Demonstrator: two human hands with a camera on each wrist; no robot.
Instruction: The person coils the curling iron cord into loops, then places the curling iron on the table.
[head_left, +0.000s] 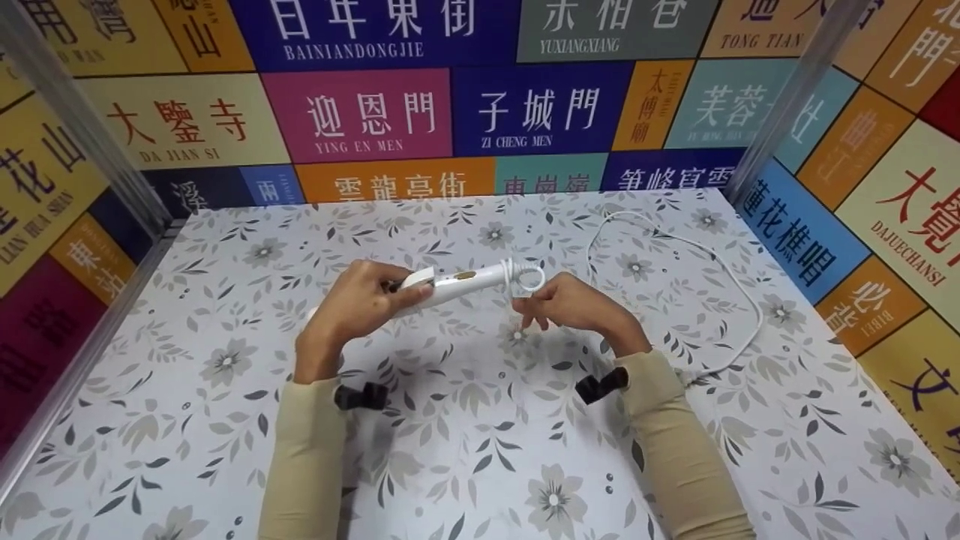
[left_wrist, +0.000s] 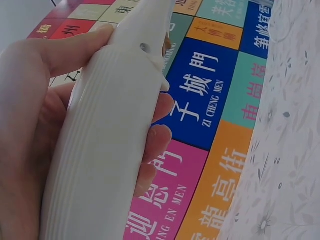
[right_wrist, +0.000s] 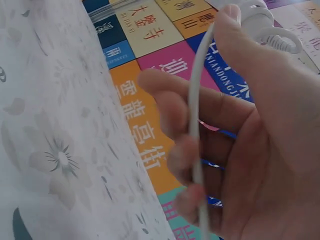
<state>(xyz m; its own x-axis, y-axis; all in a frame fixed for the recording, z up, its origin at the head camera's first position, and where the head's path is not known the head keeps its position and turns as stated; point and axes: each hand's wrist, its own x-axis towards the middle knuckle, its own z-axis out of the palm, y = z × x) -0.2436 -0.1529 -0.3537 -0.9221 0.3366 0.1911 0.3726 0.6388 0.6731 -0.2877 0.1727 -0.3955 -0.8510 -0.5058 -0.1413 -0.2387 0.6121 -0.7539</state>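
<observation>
My left hand (head_left: 364, 296) grips a white hair styling iron (head_left: 472, 283) around its middle and holds it up above the table. In the left wrist view its broad ribbed body (left_wrist: 95, 130) lies across the palm, thumb along one side and fingertips showing on the other. Turns of white power cord circle the iron's right end, where a small loop stands out. Close beside this loop is my right hand (head_left: 574, 304). The right wrist view shows the cord (right_wrist: 196, 115) running from the thumb down across several curled fingers.
Behind my right hand, the rest of the cord (head_left: 739, 285) lies in a wide curve on the floral tablecloth (head_left: 480, 450). Panels of colourful place-name signs (head_left: 360, 112) stand along the back and both sides. Black straps (head_left: 362, 396) stick out at both sleeve cuffs.
</observation>
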